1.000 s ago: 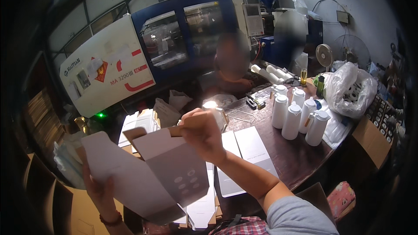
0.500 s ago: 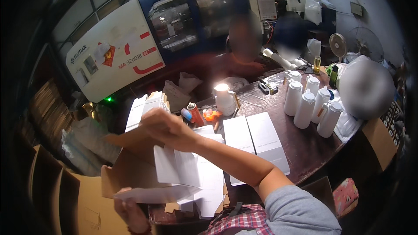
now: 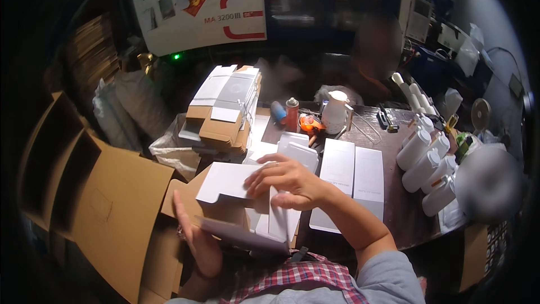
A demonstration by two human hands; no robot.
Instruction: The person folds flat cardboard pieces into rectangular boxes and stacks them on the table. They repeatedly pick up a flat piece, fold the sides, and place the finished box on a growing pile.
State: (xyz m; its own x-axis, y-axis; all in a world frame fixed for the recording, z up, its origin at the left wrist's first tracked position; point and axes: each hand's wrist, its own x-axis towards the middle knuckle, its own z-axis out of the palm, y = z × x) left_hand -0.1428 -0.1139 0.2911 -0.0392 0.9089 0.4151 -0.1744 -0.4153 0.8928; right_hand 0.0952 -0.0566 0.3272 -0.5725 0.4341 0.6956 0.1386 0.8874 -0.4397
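Observation:
A partly folded carton (image 3: pixel 228 180), white outside and brown inside, is in front of me at the table's near edge, its top open. At its left end my left hand (image 3: pixel 199 242) lies against the brown end flap, fingers stretched upward. My left thumb is hidden. Over the carton's right part reaches my right hand (image 3: pixel 289 183), fingers bent onto the white panel and thumb apart, gripping near the edge of a flap. The fingertips are partly hidden there. Beneath and behind the carton lie flat white blanks (image 3: pixel 298 149).
A stack of folded cartons (image 3: pixel 225 101) stands far left. White jugs (image 3: pixel 422 166) stand right, past two long white boxes (image 3: pixel 354 171). A red spray can (image 3: pixel 291 114) and a lit white jug (image 3: pixel 336 114) are at the back. Large brown boxes (image 3: pixel 121 191) stand left.
The carton has turned and been drawn nearer me. My right hand has moved right and down from the far flap onto the white panel. My left hand's fingers have straightened. The view has swung left.

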